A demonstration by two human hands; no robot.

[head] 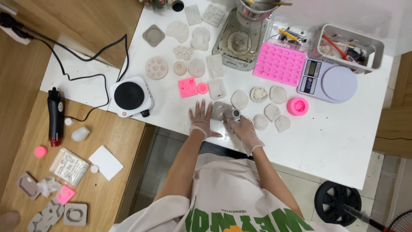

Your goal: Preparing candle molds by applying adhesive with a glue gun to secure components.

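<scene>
Left hand [201, 119] lies spread flat beside a clear mold [220, 110] while right hand [243, 129] pinches a small bottle [236, 114]; finished casts [271, 112] lie at three o'clock, that mold apparently unfinished.

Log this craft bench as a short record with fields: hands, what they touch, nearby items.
left hand: left hand gloved, flat on the white table, fingers spread
right hand: right hand gloved, grip closed on a small grey cylinder
between hands: clear mould
right of hands: pale cast pieces, round pink mould, kitchen scale
left of hands: hot plate
</scene>
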